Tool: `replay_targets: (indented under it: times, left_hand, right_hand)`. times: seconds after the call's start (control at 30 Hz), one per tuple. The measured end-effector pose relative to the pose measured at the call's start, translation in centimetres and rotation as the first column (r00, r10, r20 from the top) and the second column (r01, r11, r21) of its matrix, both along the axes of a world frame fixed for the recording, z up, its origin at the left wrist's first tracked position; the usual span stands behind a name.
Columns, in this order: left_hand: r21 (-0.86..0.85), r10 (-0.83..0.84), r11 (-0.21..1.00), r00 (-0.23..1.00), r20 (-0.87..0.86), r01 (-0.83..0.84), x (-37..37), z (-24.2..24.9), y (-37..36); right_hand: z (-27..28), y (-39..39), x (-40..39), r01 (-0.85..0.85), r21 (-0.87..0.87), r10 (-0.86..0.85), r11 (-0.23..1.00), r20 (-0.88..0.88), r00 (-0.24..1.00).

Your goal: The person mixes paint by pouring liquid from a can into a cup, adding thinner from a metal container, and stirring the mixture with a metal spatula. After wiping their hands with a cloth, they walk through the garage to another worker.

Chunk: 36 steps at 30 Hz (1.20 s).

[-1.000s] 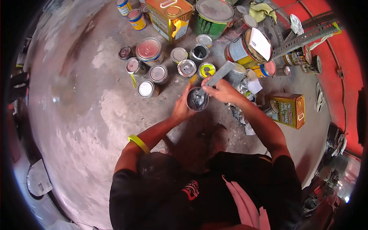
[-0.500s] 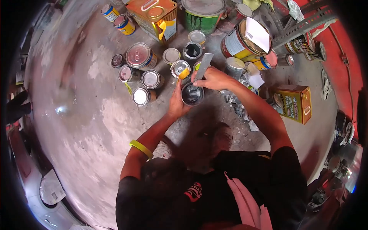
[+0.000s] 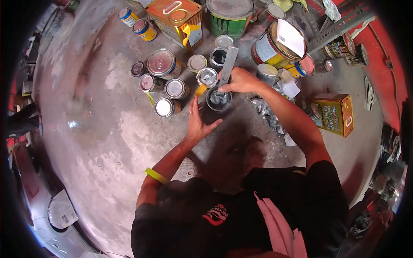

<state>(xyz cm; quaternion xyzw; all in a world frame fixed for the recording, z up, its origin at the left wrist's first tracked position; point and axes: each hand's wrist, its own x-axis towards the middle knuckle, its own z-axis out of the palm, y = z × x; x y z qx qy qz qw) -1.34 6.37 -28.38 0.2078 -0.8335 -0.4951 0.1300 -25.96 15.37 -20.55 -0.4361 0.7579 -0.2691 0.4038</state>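
My right hand grips a flat grey stir stick, which slants up out of a small round cup. Dark grey paint lies inside the cup, streaked lighter where it is stirred. To the left of the cup is my left hand, off its wall, thumb spread out and fingers stretched forward. A small yellow flat piece sticks out at its fingertips, apparently held between the fingers. Just beyond stands an open can with pale grey residue, beside a can of black paint.
Several lidded cans, among them a large one, stand left of the cup. Behind are an orange-topped tin, a green bucket and a big yellow can. Crumpled foil and a thinner tin lie to the right.
My left hand has let go of the cup and moved left, its thumb spreading; the yellow piece moved with it, away from the open can. The stir stick remains in my right hand.
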Motion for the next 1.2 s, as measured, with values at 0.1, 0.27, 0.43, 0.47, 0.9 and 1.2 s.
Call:
replay_targets:
  times: [0.1, 0.27, 0.43, 0.47, 0.9, 1.2]
  left_hand:
    - [0.066, 0.012, 0.998, 0.999, -0.049, -0.009, 2.4, -0.3, -0.6]
    - [-0.056, 0.06, 0.996, 0.991, -0.119, -0.067, 2.9, 1.1, -1.3]
    - [-0.243, 0.077, 0.964, 0.988, -0.137, -0.109, 2.1, 2.9, -1.0]
    - [-0.249, 0.063, 0.964, 0.988, -0.141, -0.097, 2.0, 3.0, -1.0]
    - [0.573, 0.486, 0.749, 0.863, -0.137, -0.331, 1.8, 6.5, -1.3]
    - [0.592, 0.304, 0.803, 0.9, -0.313, -0.066, 1.3, 11.5, -2.2]
  right_hand:
    - [-0.9, 0.3, -0.3, 0.103, -0.076, -0.093, 0.992, 0.124, 0.988]
    - [0.7, 0.3, 0.2, 0.277, -0.021, -0.231, 0.961, 0.493, 0.839]
    - [-1.5, 0.2, -0.6, 0.311, 0.001, -0.272, 0.95, 0.486, 0.831]
    - [-1.5, 0.2, -0.5, 0.301, 0.006, -0.264, 0.954, 0.498, 0.826]
    - [7.1, 2.9, -1.7, -0.111, 0.208, 0.144, 0.972, -0.151, 0.978]
    - [7.7, 1.0, 6.8, 0.025, -0.207, 0.06, 0.978, 0.395, 0.917]
